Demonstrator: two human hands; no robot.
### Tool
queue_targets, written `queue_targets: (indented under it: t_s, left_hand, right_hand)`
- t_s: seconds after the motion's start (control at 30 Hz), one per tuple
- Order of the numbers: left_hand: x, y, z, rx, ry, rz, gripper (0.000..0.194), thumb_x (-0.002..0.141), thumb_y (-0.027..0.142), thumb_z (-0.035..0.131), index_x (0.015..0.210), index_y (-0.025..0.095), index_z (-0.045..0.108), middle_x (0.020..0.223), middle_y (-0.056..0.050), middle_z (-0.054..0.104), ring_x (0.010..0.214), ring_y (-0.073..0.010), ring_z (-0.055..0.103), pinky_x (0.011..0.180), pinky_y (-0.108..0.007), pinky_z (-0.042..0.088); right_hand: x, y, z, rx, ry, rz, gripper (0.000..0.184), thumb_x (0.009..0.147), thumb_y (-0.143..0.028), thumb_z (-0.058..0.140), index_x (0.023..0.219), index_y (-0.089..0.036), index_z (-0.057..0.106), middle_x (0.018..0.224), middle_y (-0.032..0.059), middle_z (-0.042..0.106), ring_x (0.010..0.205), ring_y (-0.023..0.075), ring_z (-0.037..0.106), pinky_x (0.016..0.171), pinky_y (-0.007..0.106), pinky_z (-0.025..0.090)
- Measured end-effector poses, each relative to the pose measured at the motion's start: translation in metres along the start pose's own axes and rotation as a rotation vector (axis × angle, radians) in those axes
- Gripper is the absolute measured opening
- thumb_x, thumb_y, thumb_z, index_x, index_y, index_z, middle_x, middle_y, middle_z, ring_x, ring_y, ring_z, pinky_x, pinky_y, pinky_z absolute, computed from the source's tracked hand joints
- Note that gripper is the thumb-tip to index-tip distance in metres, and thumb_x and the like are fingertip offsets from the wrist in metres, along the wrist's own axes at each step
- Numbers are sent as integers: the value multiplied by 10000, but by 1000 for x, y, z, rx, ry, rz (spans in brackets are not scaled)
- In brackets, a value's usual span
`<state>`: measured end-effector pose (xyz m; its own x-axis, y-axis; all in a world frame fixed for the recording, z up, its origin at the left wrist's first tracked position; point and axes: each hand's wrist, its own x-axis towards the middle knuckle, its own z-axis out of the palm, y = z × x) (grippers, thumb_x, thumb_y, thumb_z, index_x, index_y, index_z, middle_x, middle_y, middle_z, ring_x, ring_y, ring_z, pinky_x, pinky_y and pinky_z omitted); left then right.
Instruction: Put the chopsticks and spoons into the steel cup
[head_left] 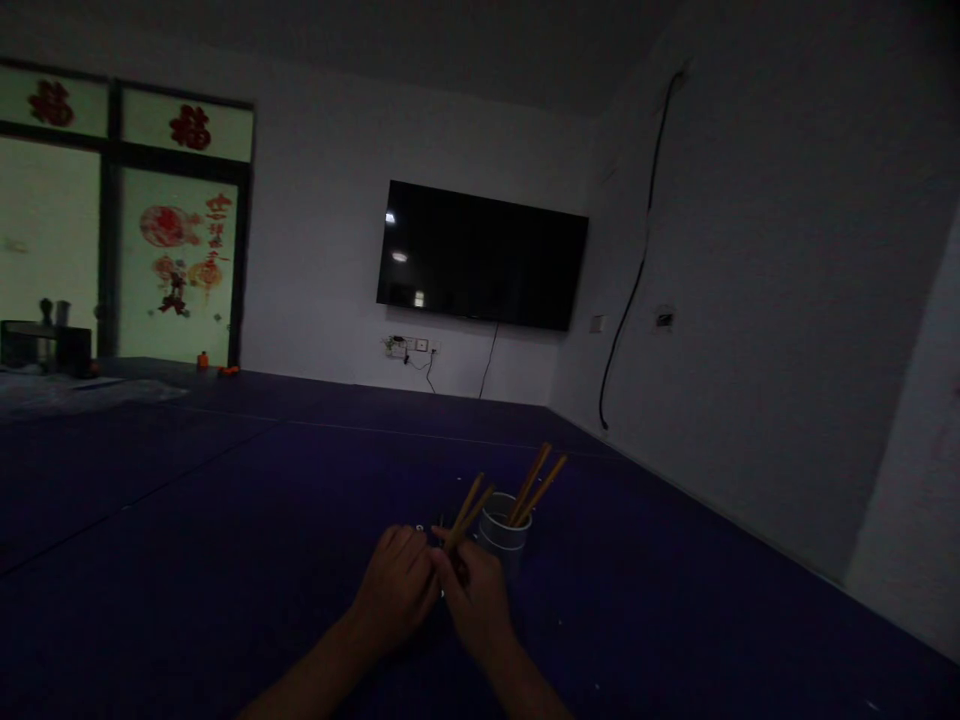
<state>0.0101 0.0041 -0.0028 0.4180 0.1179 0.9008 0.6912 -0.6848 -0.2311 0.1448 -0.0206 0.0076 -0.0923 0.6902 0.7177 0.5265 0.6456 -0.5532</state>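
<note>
The right hand is gripping a pair of slim wooden sticks, thumb and fingers closing around them low down, at the lower centre of the frame. Their upper ends are pointing up and to the right, spreading slightly apart; their lower ends are disappearing behind the fingers. The left hand is pressing in close beside it, fingers curling, but whether it is gripping the sticks too, I cannot tell. A small dark object is showing just beyond the fingertips, too dim for naming.

Just right of the held sticks, a grey cup is standing on the dark blue table, with two more sticks leaning toward the upper right inside it.

Handling the pair well is, I judge, calling for a light, even pinch, with both sticks bearing on the same finger so neither is rolling or crossing. Since the cup is standing so near, small movements are suiting best; a wide swing is risking a knock.
</note>
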Motion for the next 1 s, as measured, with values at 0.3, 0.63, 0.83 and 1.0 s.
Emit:
queue_targets:
  t_s: [0.3, 0.63, 0.83, 1.0]
  left_hand:
    - [-3, 4, 0, -223, -226, -85, 211, 926, 258, 350, 975, 182, 541, 873, -64, 596, 768, -181, 510, 693, -332, 416]
    - [-10, 5, 6, -365, -440, -279, 326, 950, 398, 269, 931, 189, 518, 901, -72, 598, 831, -207, 526, 741, -357, 437]
    - [-15, 5, 9, -342, -442, -261, 305, 936, 419, 309, 1003, 189, 499, 968, -83, 591, 866, -211, 525, 774, -365, 436]
    - [-14, 8, 9, -328, -502, -241, 247, 933, 349, 333, 1049, 191, 484, 967, -71, 596, 878, -213, 529, 786, -373, 428]
  right_hand:
    - [5, 8, -6, 20, 130, 95, 446, 926, -447, 310, 741, -184, 618, 633, 22, 617, 593, 147, 573, 563, 241, 411]
    - [7, 6, -6, 55, 98, 81, 351, 922, -408, 328, 1013, -198, 595, 764, 19, 632, 658, 154, 581, 602, 260, 441]
    - [7, 5, -5, 1, 63, 95, 391, 937, -445, 293, 839, -206, 586, 774, 33, 652, 709, 157, 602, 644, 257, 433]
    - [7, 7, -5, -55, 35, 90, 420, 940, -473, 275, 791, -208, 565, 742, 29, 648, 686, 154, 600, 611, 251, 412]
